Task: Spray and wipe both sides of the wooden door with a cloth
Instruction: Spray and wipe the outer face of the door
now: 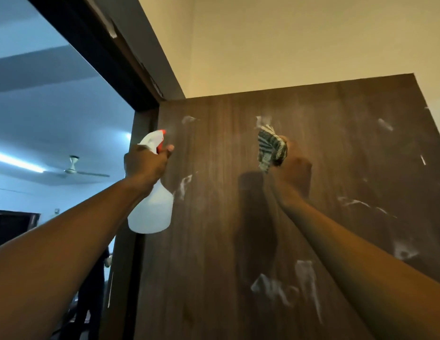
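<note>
Head view is looking up at a dark wooden door (pixel 226 241), which is standing open and filling the picture from the centre out toward three and six o'clock. Its hinge-side edge is meeting the dark door frame (pixel 91 45) at about ten o'clock.

At nine o'clock from the centre, the person's left hand (pixel 146 163) is gripping the neck of a white spray bottle (pixel 152 207). The fingers are curling round it, and the index finger (pixel 169 148) is stretching forward beside the red trigger. The red-tipped nozzle (pixel 162 133) is sitting at twelve o'clock of the fist and pointing at the door face, close to the hinge-side edge. The bottle's body is hanging below the fist toward six o'clock.

At about three o'clock from the centre, the right hand (pixel 294 168) is clutching a bunched green-and-white striped cloth (pixel 271 149) and holding it up against the upper part of the door. The cloth is sticking out of the fist toward eleven o'clock. The hand's shadow is falling on the wood just beside it, toward seven o'clock.

White streaks (pixel 305 278) and smears are showing across the wood, the heaviest at five o'clock and fainter ones near both hands.

A cream wall (pixel 287 45) is rising above the door's top edge at twelve o'clock. Through the doorway at nine o'clock, a ceiling fan (pixel 76 168) and a lit tube light (pixel 15 160) are showing in a bluish room.
</note>
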